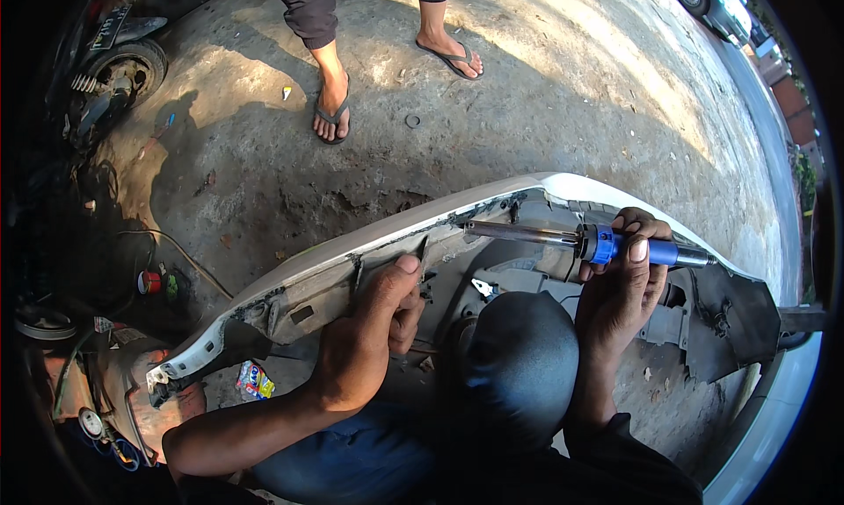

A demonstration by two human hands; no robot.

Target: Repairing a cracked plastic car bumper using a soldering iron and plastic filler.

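A long white car bumper [369, 229] lies across in front of me, its dark, ribbed inner side turned toward me. My right hand [631, 263] is closed around the blue handle of a soldering iron [607, 244]. The iron's metal barrel points left, and its tip is at the bumper's inner side just below the upper edge, along a dark, rough seam. Farther left, my left hand [374, 329] is closed on the bumper's inner edge with the thumb laid up along it. Part of its fingers is hidden behind the hand.
Beyond the bumper stands another person in flip-flops [332, 109]. A motorcycle [123, 74] is at the far left. Near left is a reddish tank [163, 417] with a gauge [90, 422]. A colourful packet [254, 380] lies by my left forearm. My dark-clothed knee [523, 364] rises between my arms.
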